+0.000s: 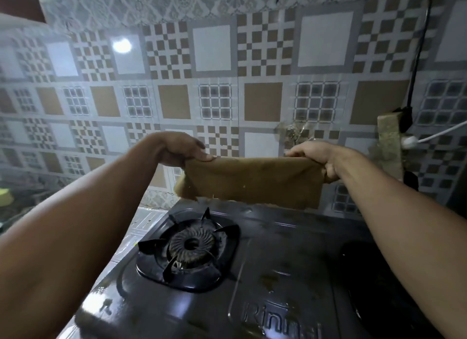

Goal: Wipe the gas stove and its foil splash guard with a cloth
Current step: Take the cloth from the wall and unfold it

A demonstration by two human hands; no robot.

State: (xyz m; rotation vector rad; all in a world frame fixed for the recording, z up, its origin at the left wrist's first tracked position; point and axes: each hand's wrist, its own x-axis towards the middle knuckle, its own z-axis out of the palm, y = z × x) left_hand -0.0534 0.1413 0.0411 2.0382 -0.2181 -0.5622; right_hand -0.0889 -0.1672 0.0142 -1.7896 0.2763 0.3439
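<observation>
A brown cloth (252,181) hangs stretched flat in the air above the back edge of the dark gas stove (273,268). My left hand (183,149) pinches its upper left corner and my right hand (314,155) grips its upper right corner. Behind the cloth stands the patterned foil splash guard (214,96) with grey and tan squares. The stove's left burner (190,245) sits uncovered below my left hand. My right forearm partly hides the right burner (358,270). The stove top looks smeared and wet.
A black cable (417,50) runs down the wall at the right to a plug. Beside it hang a white cable (434,135) and a dirty yellowish strip (389,136). A clear wall hook (293,133) sticks to the foil. A yellow object (6,196) lies far left.
</observation>
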